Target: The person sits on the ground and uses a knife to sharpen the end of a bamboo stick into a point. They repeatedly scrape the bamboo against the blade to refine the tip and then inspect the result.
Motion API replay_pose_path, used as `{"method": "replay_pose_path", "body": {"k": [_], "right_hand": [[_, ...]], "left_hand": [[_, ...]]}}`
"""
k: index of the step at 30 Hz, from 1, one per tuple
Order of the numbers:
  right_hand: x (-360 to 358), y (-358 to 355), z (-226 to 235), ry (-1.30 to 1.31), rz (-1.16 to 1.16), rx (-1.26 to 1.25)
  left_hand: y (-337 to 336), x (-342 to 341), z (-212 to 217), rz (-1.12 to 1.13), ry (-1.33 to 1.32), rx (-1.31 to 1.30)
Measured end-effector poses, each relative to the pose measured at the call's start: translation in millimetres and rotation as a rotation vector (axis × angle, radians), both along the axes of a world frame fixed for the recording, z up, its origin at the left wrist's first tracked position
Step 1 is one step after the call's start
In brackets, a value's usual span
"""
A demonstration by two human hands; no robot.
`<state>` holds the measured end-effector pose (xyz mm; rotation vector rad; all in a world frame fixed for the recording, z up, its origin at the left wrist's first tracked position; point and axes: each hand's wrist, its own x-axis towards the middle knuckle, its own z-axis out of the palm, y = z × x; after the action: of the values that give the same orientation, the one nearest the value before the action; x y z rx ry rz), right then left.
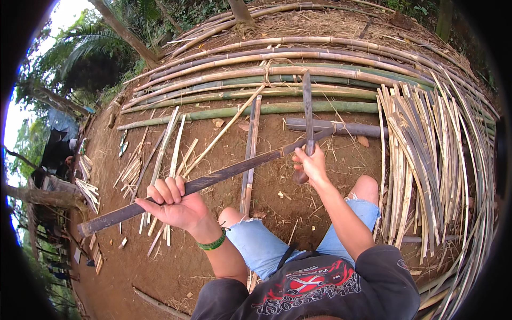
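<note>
My left hand (pixel 184 210) grips a long dark bamboo strip (pixel 234 172), its fingers curled over the strip and its thumb pointing out to the left. The strip slants from the lower left up to the right. In my right hand (pixel 314 164) is a machete (pixel 308 101) with a wooden handle, its long blade pointing away from me. The blade crosses the strip close to its far right end; whether they touch I cannot tell. Just beyond, a dark bamboo piece (pixel 352 128) lies crosswise on the ground, near the strip's end.
A thick pile of split bamboo strips (pixel 410 160) lies at the right. Whole bamboo poles (pixel 256 72) stretch across the far side. More cut strips (pixel 173 144) lie on the dirt at the left. Two dark strips (pixel 249 154) run away from my knees.
</note>
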<state>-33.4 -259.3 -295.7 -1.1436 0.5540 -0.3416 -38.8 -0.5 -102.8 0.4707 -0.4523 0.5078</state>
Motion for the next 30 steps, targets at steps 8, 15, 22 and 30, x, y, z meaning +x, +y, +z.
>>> {"method": "replay_pose_path", "body": {"k": [8,15,22,30], "right_hand": [[-96.2,31.3,-78.6,0.324,0.299,-0.052],[-128.9,63.4,-49.3,0.169,0.343,-0.127],[-107.8,87.0,12.5,-0.331,0.454,-0.263],[-96.1,70.5,-109.4,0.219,0.33,-0.38]], "left_hand": [[-46.2,16.1,-27.3,0.238,0.102,0.254],[-72.0,45.5,-25.8,0.278,-0.012,0.591],[-85.1,56.9,-41.5,0.267,-0.006,0.517],[-68.7,64.3,-41.6,0.421,0.0,0.558]]}}
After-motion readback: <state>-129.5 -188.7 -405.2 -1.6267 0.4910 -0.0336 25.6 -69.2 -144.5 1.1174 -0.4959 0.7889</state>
